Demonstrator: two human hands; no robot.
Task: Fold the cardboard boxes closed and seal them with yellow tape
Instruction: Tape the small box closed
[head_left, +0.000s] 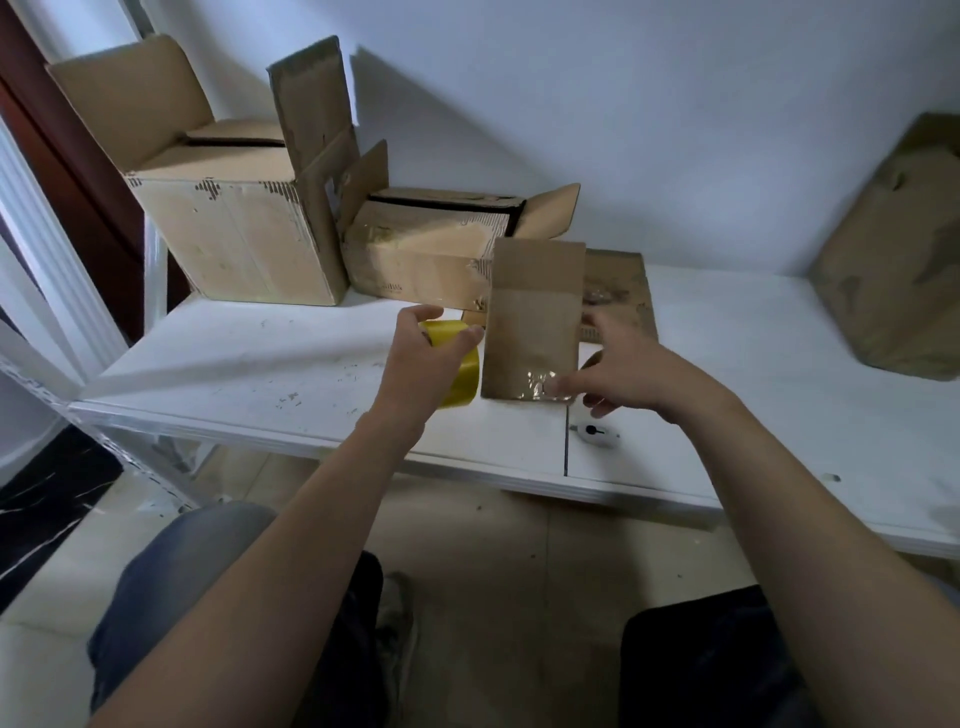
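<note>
My left hand (423, 358) grips a roll of yellow tape (460, 371) standing on the white table (249, 358). Just right of it a small flattened cardboard box (535, 317) stands upright, old clear tape shining at its lower edge. My right hand (626, 371) is at that box's right edge, fingers touching its lower corner. Behind, a large cardboard box (244, 239) sits at the back left with its flaps standing up. A lower box (426, 249) lies beside it, flaps open.
A flat cardboard piece (618, 291) lies behind the small box. A small white cutter (595, 434) rests near the table's front edge. Crumpled brown cardboard (893, 260) leans on the wall at right. My knees are below the table.
</note>
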